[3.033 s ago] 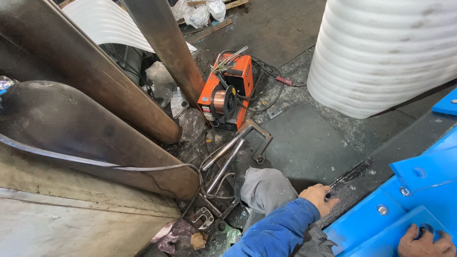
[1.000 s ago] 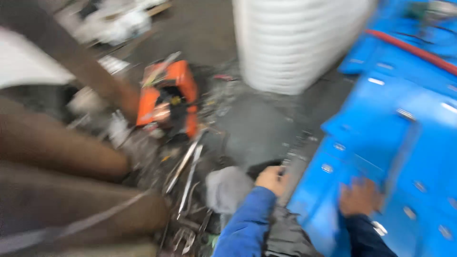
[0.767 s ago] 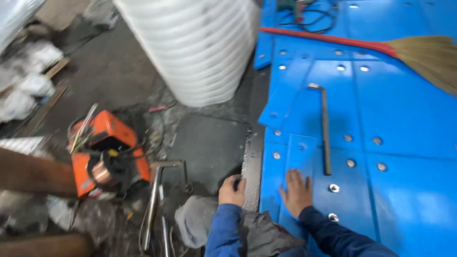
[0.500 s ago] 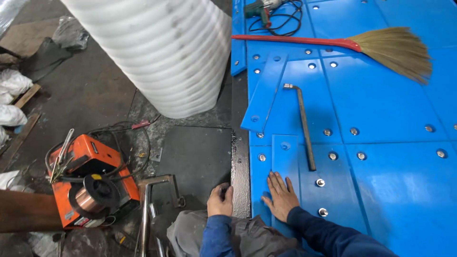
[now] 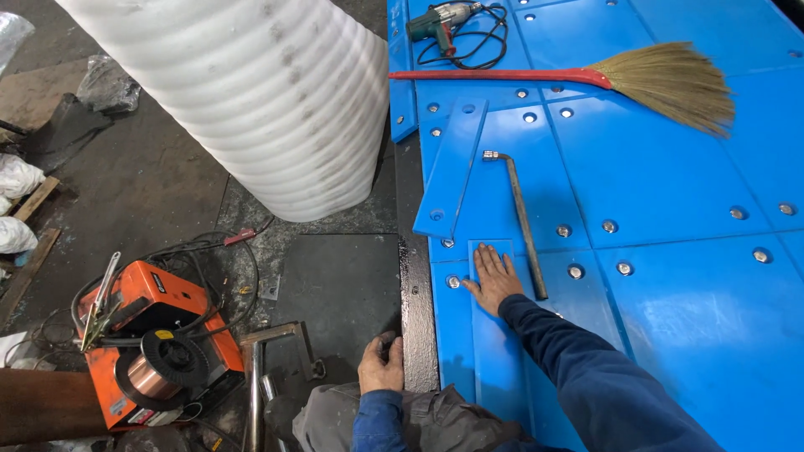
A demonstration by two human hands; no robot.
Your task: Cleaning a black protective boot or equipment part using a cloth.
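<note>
While our right hand [image 5: 494, 279] lies flat, palm down with fingers spread and pointing toward twelve o'clock, it presses on a narrow blue strip [image 5: 500, 335] that sits on top of the big blue panel floor [image 5: 687, 276]; it grips nothing. Our right arm, in a dark blue sleeve [image 5: 603, 381], comes in from five o'clock, bent slightly at the wrist. Just at three o'clock of that hand lies a long metal L-shaped bar [image 5: 523, 222], near the fingers but not touching them, running up toward twelve with its short bent end at the top.

Our left hand [image 5: 382, 364] sits at seven o'clock of the right one, well apart from it. Its fingers curl loosely against the dark steel edge beam [image 5: 416, 310] that borders the blue panels; we cannot tell whether it truly clamps the beam or only rests there.

At eleven o'clock of the right hand, a loose blue plate [image 5: 452, 167] lies tilted across the panels. Farther toward twelve lie a broom [image 5: 603, 79] with a red handle and a green power drill [image 5: 440, 21] with its cord. A large white ribbed roll [image 5: 260, 92] stands at ten o'clock, and an orange welding machine [image 5: 151, 343] with a wire spool sits at nine o'clock on the dark floor.
</note>
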